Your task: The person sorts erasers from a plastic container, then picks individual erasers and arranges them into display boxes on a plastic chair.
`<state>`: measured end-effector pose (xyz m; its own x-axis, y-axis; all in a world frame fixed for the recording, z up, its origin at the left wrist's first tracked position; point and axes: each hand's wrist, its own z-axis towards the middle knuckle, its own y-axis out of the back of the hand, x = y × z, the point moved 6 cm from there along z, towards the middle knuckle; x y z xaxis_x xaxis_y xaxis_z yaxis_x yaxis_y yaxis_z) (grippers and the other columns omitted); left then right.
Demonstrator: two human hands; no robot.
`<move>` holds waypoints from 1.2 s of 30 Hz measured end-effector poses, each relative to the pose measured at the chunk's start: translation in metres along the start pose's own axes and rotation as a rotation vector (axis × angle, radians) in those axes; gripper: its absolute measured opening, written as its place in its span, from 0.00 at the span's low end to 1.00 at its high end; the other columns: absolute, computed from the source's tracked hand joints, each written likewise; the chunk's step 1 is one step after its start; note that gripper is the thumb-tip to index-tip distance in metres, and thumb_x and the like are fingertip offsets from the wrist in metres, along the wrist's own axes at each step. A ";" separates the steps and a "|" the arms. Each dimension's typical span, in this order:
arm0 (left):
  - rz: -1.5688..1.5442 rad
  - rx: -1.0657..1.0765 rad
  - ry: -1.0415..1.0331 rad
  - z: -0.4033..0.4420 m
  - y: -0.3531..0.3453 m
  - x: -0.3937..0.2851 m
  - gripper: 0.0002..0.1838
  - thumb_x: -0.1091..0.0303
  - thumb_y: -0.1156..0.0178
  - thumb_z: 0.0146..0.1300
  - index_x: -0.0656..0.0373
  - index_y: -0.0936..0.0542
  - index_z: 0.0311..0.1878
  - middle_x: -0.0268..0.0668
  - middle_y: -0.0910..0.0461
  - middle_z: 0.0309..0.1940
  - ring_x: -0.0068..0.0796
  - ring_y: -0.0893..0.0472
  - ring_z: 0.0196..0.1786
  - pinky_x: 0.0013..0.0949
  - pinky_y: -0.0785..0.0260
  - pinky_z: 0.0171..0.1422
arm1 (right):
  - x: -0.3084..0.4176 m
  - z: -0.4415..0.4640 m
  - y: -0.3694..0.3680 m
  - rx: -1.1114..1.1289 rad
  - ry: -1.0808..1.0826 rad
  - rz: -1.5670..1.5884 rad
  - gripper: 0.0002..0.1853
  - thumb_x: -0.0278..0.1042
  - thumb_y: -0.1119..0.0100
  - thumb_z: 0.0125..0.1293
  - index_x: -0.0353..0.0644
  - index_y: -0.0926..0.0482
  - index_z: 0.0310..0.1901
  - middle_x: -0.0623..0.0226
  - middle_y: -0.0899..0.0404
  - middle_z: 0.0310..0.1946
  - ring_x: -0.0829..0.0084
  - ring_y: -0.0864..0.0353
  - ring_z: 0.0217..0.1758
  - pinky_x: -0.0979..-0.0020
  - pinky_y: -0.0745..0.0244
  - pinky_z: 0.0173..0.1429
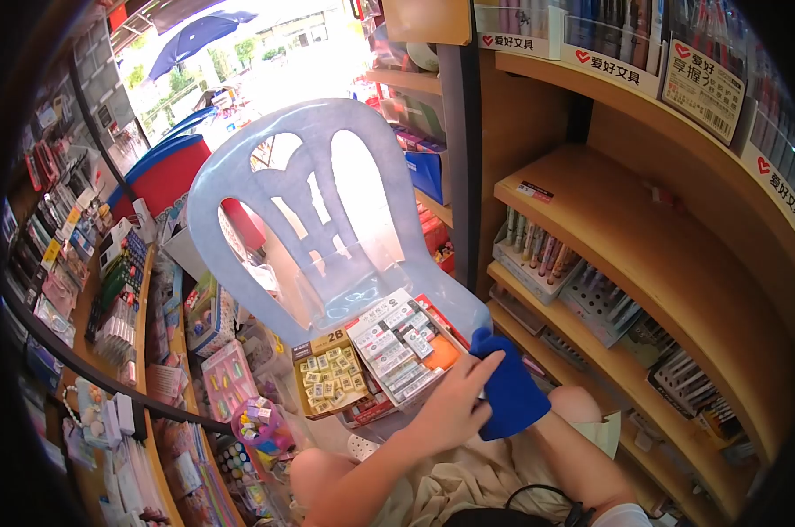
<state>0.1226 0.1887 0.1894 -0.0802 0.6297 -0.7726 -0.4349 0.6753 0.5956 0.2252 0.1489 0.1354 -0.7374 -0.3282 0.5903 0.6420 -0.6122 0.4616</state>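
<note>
A blue cloth (513, 395) covers my right hand, whose fingers are hidden; only the right forearm (582, 457) shows below it. Its folds are bunched up around that hand. My left hand (453, 400) reaches in from the left, its fingers curled against the cloth's left edge. Anything between the fingers is hidden. Just beyond my left hand is an open box (397, 347) of small white packaged erasers, with an orange piece (444, 353) among them. To its left stands a smaller box marked 2B (331, 378), filled with small yellowish blocks. Both boxes rest at the front of a chair seat.
The light-blue plastic chair (305, 132) faces me. Curved wooden shelves (625, 220) with pens rise on the right. Racks of stationery (116, 325) line the left, and a pink round basket (261, 422) hangs near my knee. Bright daylight enters behind the chair.
</note>
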 end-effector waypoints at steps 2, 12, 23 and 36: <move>-0.159 0.141 0.098 -0.003 -0.010 -0.006 0.40 0.79 0.35 0.55 0.61 0.41 0.70 0.40 0.33 0.36 0.32 0.26 0.39 0.31 0.28 0.45 | -0.009 -0.010 0.002 0.195 -0.117 0.098 0.08 0.30 0.42 0.61 0.37 0.27 0.39 0.61 0.22 0.32 0.69 0.22 0.34 0.71 0.29 0.38; -0.064 0.107 0.129 0.007 -0.033 0.009 0.39 0.73 0.30 0.51 0.60 0.36 0.66 0.36 0.32 0.31 0.32 0.27 0.34 0.33 0.29 0.41 | -0.032 -0.055 0.017 -0.127 -1.041 0.951 0.08 0.33 0.44 0.67 0.38 0.26 0.42 0.68 0.21 0.34 0.77 0.22 0.33 0.74 0.26 0.37; -0.048 0.121 0.120 0.016 -0.046 0.017 0.37 0.78 0.36 0.47 0.55 0.35 0.64 0.44 0.30 0.44 0.44 0.25 0.48 0.39 0.30 0.55 | 0.025 -0.005 0.040 0.380 -0.009 -0.447 0.17 0.30 0.36 0.45 0.45 0.24 0.41 0.61 0.23 0.36 0.57 0.23 0.44 0.61 0.28 0.46; 0.023 -0.144 -0.035 0.018 -0.047 0.013 0.35 0.73 0.29 0.41 0.62 0.30 0.57 0.45 0.34 0.50 0.45 0.31 0.56 0.38 0.36 0.63 | -0.032 -0.046 0.018 0.126 -0.779 1.108 0.21 0.31 0.40 0.59 0.40 0.27 0.55 0.64 0.21 0.49 0.68 0.20 0.51 0.65 0.25 0.55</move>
<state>0.1577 0.1721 0.1552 -0.0610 0.6590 -0.7497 -0.5581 0.6002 0.5730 0.2507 0.1152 0.0940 0.4556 -0.0869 0.8860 0.8606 -0.2117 -0.4633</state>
